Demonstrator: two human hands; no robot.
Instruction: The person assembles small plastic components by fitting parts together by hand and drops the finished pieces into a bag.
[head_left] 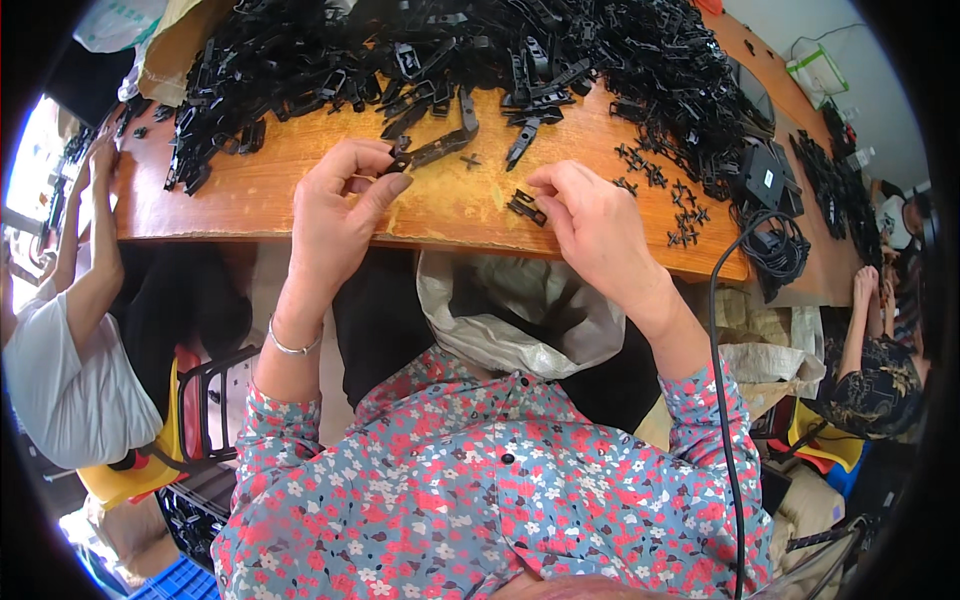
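Observation:
My left hand (338, 205) pinches the near end of a long black plastic clip (436, 148) that lies on the wooden table (250, 190). My right hand (590, 225) rests on the table's front edge, its fingertips on a small black plastic piece (526, 207). A tiny black cross-shaped part (469, 160) lies between the two hands. A big heap of black plastic clips (440, 50) fills the far side of the table. Below the table edge, between my arms, an open grey sack (520, 310) hangs.
Several small cross-shaped black parts (665, 190) are scattered at the right, beside a black box (765, 180) with a coiled cable (775, 250). A person in white (60, 340) sits at the left, another person (880, 370) at the right. A yellow stool (130, 470) stands lower left.

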